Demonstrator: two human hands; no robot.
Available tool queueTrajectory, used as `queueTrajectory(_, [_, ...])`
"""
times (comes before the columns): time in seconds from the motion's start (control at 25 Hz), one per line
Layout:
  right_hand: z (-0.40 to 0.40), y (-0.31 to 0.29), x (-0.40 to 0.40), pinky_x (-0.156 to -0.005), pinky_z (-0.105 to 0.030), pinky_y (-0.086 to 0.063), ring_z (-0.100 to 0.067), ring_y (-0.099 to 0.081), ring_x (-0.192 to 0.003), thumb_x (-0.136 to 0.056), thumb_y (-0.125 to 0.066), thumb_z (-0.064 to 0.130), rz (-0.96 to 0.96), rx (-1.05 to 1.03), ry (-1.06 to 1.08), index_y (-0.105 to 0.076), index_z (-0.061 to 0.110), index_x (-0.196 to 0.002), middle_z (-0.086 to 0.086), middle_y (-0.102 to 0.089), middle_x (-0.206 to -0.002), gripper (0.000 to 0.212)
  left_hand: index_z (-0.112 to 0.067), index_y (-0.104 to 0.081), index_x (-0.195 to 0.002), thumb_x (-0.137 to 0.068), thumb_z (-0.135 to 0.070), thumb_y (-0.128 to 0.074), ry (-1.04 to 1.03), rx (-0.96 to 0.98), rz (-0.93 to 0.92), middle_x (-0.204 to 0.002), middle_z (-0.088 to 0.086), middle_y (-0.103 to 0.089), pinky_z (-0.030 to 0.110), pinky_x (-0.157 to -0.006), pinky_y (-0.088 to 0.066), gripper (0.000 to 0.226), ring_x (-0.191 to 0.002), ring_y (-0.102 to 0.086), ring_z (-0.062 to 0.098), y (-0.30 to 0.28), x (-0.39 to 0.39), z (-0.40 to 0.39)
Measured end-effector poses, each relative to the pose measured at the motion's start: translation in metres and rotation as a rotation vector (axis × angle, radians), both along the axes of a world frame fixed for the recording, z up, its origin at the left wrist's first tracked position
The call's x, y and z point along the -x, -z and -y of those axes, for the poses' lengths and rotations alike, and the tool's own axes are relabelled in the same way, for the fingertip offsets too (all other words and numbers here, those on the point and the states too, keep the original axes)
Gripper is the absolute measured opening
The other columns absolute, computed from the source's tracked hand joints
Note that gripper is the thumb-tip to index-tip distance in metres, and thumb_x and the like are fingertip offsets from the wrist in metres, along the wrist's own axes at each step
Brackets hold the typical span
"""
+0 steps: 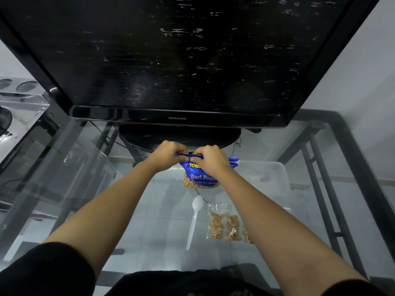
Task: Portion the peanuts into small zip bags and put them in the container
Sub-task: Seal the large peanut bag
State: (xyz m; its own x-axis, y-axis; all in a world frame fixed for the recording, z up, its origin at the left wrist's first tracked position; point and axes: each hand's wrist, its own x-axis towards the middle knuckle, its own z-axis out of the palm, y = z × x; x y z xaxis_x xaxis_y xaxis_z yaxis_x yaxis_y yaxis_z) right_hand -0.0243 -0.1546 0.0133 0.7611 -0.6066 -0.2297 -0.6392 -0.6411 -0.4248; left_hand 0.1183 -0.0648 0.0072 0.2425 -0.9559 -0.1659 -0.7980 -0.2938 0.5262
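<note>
One black television [181,54] stands at the far side of one glass table [85,167], its screen dark and its oval base resting on the glass. One translucent plastic container [267,180] sits on the table to the right of centre, near the television base.

One blue peanut bag [201,178] stands upright between the television base and the container's left side, with peanuts visible through its clear lower window. Two hands work at its top edge. The left hand [168,152] has its fingers curled over the left part of the bag's top and pinches the blue film there. The right hand [210,159] pinches the top just beside it, thumb on the near face; the two hands almost touch.

One white plastic spoon [194,218] lies flat on the glass nearer the person, bowl toward the peanut bag. Just to its right lie small zip bags [224,225] holding peanuts: two are plainly visible, and a third is partly hidden under the right forearm.
</note>
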Motion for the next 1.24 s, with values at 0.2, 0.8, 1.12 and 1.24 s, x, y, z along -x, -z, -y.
queueTrajectory(0.2, [-0.004, 0.002, -0.007, -0.079, -0.034, -0.055, -0.024, -0.064, -0.098, -0.089, -0.057, 0.035, -0.018, 0.019, 0.029, -0.058, 0.014, -0.116, -0.009, -0.067, -0.110, 0.034, -0.007, -0.065, -0.099, -0.088, -0.018, -0.060, 0.021, -0.019, 0.014, -0.098, 0.011, -0.068, 0.028, -0.075, -0.051, 0.016, -0.088, -0.062, 0.018, -0.001, 0.001, -0.001])
queueTrajectory(0.8, [0.024, 0.000, 0.035, -0.069, -0.031, -0.053, -0.019, -0.064, -0.096, -0.089, -0.057, 0.040, 0.013, 0.016, 0.014, -0.062, 0.019, -0.111, -0.004, -0.069, -0.107, 0.032, -0.014, -0.060, -0.108, -0.092, -0.030, -0.052, 0.054, 0.013, 0.173, -0.111, 0.002, -0.065, 0.035, -0.095, -0.033, 0.024, -0.104, -0.056, 0.016, 0.006, -0.001, -0.003])
queueTrajectory(1.12, [0.044, 0.005, 0.077, -0.071, -0.026, -0.045, -0.017, -0.059, -0.101, -0.091, -0.055, 0.037, 0.048, 0.036, 0.065, -0.063, 0.013, -0.110, -0.006, -0.068, -0.109, 0.031, -0.011, -0.059, -0.110, -0.091, -0.028, -0.055, 0.084, -0.024, 0.137, -0.112, 0.006, -0.064, 0.039, -0.092, -0.044, 0.026, -0.107, -0.056, 0.017, 0.006, -0.006, -0.003])
queueTrajectory(1.24, [0.047, 0.007, 0.086, -0.075, -0.026, -0.048, -0.017, -0.057, -0.107, -0.091, -0.054, 0.036, 0.050, 0.041, 0.067, -0.061, 0.013, -0.111, -0.006, -0.066, -0.112, 0.031, -0.012, -0.061, -0.108, -0.091, -0.029, -0.055, 0.079, -0.003, 0.147, -0.109, 0.005, -0.065, 0.040, -0.092, -0.044, 0.025, -0.105, -0.057, 0.019, 0.007, -0.008, -0.004])
